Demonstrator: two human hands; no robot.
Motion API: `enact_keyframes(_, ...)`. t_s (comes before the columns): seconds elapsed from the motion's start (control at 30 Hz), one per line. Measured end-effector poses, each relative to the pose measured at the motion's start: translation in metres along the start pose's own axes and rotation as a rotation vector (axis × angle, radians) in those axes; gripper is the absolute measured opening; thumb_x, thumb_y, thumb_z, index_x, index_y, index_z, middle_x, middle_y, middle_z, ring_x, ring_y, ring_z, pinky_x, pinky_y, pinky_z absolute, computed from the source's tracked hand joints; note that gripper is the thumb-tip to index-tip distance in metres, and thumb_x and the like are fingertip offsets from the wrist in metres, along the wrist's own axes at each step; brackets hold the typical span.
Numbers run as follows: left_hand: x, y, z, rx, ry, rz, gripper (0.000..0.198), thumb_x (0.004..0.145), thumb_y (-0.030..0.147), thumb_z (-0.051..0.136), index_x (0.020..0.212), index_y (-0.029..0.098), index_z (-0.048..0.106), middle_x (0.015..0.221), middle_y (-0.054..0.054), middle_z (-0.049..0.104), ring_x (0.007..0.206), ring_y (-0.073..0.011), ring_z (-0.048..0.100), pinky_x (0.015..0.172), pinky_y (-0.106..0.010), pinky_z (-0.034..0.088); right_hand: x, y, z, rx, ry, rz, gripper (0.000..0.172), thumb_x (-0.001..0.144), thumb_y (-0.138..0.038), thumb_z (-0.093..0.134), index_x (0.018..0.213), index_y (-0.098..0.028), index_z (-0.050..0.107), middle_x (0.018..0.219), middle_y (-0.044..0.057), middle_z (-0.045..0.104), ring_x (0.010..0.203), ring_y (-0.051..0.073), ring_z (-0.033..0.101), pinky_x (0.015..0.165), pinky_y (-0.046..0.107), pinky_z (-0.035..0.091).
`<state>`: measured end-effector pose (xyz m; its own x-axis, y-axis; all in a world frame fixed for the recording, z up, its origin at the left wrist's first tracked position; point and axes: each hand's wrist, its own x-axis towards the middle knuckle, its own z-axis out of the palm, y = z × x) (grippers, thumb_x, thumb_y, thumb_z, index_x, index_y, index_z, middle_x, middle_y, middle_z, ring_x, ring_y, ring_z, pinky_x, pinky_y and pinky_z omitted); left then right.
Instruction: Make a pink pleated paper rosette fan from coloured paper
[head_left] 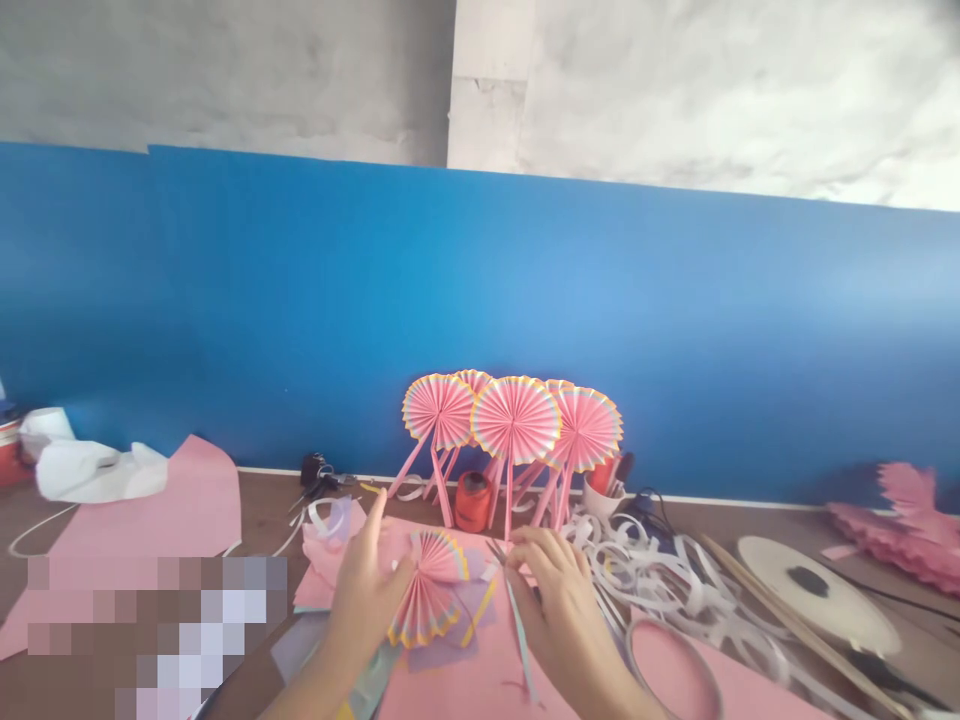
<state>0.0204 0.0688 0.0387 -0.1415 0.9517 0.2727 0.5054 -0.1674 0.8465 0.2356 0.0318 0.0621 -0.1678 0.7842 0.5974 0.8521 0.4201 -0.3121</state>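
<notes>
A pleated pink paper fan (pixel 427 605) with yellow and pale blue edging is spread partway open in front of me. My left hand (pixel 367 590) has its thumb on the fan's middle, with the index finger raised. To the right, my right hand (pixel 553 580) is curled, its thumb and fingers close together at the top of a narrow light blue strip (pixel 519 630). Small thin grey tips show just left of those fingers; what they belong to is unclear. Pink paper sheets (pixel 487 690) lie beneath both hands, with purple pieces (pixel 442 655) around the fan.
Several finished pink paper fans (pixel 516 420) on folded sticks stand behind, near an orange-red container (pixel 473 500). Curled white strips (pixel 675 590), a tape roll (pixel 634 650) and a round cream-coloured object (pixel 847 610) lie right. White cloth (pixel 101 470) sits left; a blue panel (pixel 480 280) rises behind.
</notes>
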Motion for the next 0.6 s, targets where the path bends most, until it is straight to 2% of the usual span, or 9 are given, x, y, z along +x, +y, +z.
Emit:
enact_keyframes(0.07,0.000,-0.007,0.002,0.229,-0.040,0.052,0.062,0.083,0.038,0.046,0.139,0.014,0.037,0.095,-0.011,0.066,0.097,-0.0294,0.058,0.086,-0.045,0.040,-0.001,0.000,0.004,0.002,-0.030,-0.005,0.014,0.088,-0.016,0.045,0.092,-0.024,0.055,0.101,0.004,0.063,0.095,0.022,0.057,0.083,0.037,0.041)
enact_keyframes(0.13,-0.003,-0.012,0.006,0.405,-0.106,0.123,0.057,0.084,0.036,0.044,0.136,0.013,0.041,0.084,-0.010,0.067,0.088,-0.0296,0.059,0.083,-0.044,0.038,-0.003,-0.003,0.008,0.007,-0.058,-0.039,0.026,0.085,-0.011,0.046,0.105,-0.026,0.054,0.103,0.004,0.063,0.096,0.022,0.058,0.082,0.036,0.042)
enact_keyframes(0.2,-0.006,-0.015,0.010,0.514,-0.157,0.164,0.054,0.083,0.034,0.046,0.133,0.013,0.045,0.084,-0.010,0.069,0.087,-0.0305,0.060,0.082,-0.044,0.037,-0.005,-0.008,0.012,0.004,-0.087,-0.081,0.040,0.080,-0.006,0.045,0.114,-0.027,0.051,0.106,0.004,0.062,0.098,0.022,0.057,0.083,0.036,0.042)
enact_keyframes(0.27,-0.007,-0.016,0.012,0.560,-0.205,0.141,0.054,0.082,0.031,0.047,0.132,0.013,0.047,0.086,-0.011,0.071,0.087,-0.0309,0.061,0.081,-0.043,0.036,-0.006,-0.013,0.015,-0.006,-0.124,-0.113,0.049,0.076,-0.003,0.043,0.118,-0.027,0.050,0.107,0.004,0.062,0.099,0.022,0.057,0.083,0.036,0.043)
enact_keyframes(0.43,-0.003,-0.013,0.009,0.413,-0.262,0.058,0.053,0.077,0.016,0.045,0.130,0.017,0.047,0.077,-0.003,0.072,0.084,-0.0252,0.064,0.079,-0.036,0.040,-0.010,-0.014,0.024,-0.024,-0.142,-0.128,0.055,0.073,-0.001,0.045,0.121,-0.028,0.049,0.110,0.005,0.062,0.104,0.025,0.057,0.085,0.039,0.045)
enact_keyframes(0.53,-0.002,-0.008,0.005,0.242,-0.241,-0.032,0.052,0.076,0.016,0.045,0.128,0.019,0.047,0.072,0.000,0.070,0.072,-0.0208,0.065,0.066,-0.029,0.043,-0.012,-0.014,0.028,-0.027,-0.100,-0.102,0.056,0.073,-0.008,0.053,0.125,-0.029,0.047,0.117,0.007,0.059,0.107,0.029,0.055,0.086,0.042,0.046)
enact_keyframes(0.6,-0.004,-0.003,0.004,0.144,-0.216,-0.033,0.048,0.076,0.018,0.046,0.123,0.018,0.052,0.074,-0.001,0.070,0.072,-0.0205,0.066,0.067,-0.029,0.046,-0.013,-0.014,0.029,0.007,-0.075,-0.088,0.061,0.072,-0.012,0.058,0.128,-0.029,0.044,0.123,0.008,0.055,0.111,0.031,0.053,0.087,0.044,0.046)
